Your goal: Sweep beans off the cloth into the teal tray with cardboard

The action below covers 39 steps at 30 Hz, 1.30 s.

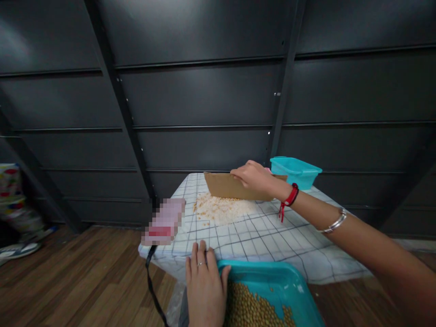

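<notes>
My right hand (254, 176) is closed on the top edge of a brown cardboard piece (221, 185), which stands on its long edge on the table. Right in front of the cardboard lies a spread pile of white grains, like rice, mixed with yellowish beans or kernels (223, 208). My left hand (206, 286) grips the left side of a teal plastic tray (272, 269) at the table's near edge, thumb over the rim and fingers stretched along the outside. Greenish-tan beans (254, 306), like soybeans, lie inside the tray.
A checked white cloth covers the table (272, 231). At the back right stands a turquoise plastic basin (298, 170). A blurred-out pink item (165, 222) lies at the left edge, with a black strap (150, 277) hanging down. Behind rises a dark panelled wall (204, 95).
</notes>
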{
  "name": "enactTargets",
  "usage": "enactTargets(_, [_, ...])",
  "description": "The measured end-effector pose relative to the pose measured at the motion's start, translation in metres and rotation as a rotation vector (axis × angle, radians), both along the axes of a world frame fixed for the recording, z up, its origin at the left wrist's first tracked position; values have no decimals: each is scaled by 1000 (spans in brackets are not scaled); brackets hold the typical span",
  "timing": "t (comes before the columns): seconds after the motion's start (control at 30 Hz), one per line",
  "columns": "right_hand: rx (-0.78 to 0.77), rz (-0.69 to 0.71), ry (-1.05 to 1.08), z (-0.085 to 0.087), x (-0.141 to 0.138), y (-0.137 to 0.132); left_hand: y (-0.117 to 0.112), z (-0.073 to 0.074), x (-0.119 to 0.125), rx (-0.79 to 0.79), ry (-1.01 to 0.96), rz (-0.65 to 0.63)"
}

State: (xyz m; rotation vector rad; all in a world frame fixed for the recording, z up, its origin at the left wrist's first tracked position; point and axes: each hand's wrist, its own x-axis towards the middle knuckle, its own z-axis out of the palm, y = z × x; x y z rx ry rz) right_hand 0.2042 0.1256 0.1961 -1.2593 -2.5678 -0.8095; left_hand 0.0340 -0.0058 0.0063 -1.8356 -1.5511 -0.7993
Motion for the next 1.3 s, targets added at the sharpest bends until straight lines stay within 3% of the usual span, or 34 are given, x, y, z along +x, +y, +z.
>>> enactTargets(0.23, [118, 83, 28, -5, 18, 1, 1, -2, 2, -24, 7, 12])
enactTargets(0.43, [167, 192, -15, -26, 25, 11, 0, 0, 1, -28, 17, 5])
enactTargets(0.7, [248, 323, 11, -41, 45, -5, 0, 1, 1, -7, 20, -8])
enactTargets(1.0, [319, 327, 101, -38, 56, -17, 0, -4, 3, -48, 4, 16])
enactTargets(1.3, [315, 342, 87, -47, 51, -16, -3, 3, 4, -53, 33, 2])
